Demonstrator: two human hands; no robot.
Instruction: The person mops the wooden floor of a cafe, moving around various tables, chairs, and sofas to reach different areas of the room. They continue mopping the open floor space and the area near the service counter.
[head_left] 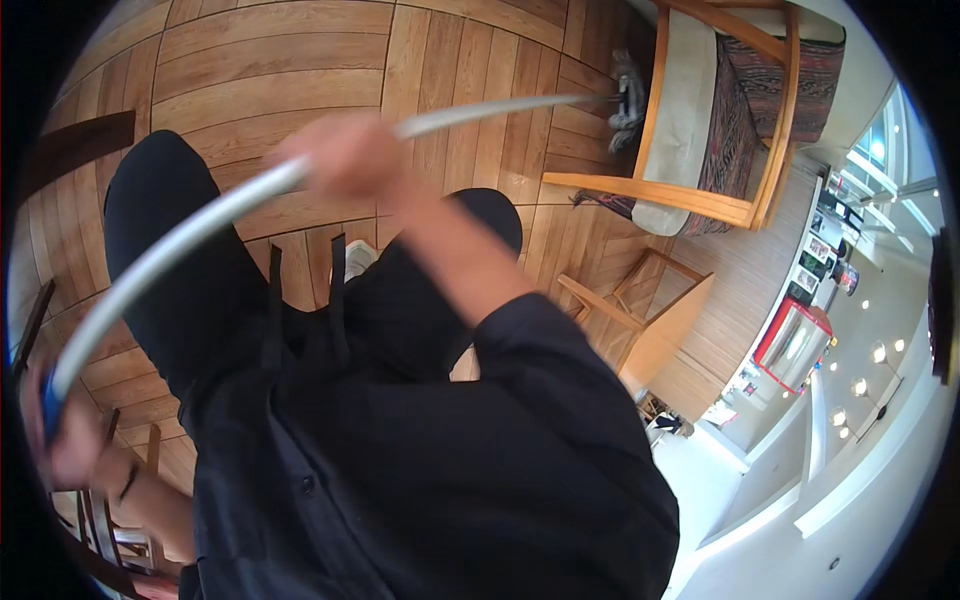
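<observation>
While left hand [70, 440] and right hand [340, 155] grip it, pole [200, 225] slants toward chair [700, 197]

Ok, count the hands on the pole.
2. The right hand grips the pole at mid-length, top centre; the left hand holds its blue end, lower left. None looks hidden.

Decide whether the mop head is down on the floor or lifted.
Down, apparently: at the end of the pole, the mop head lies on the wooden floor beside the chair; blur hides exact contact.
</observation>
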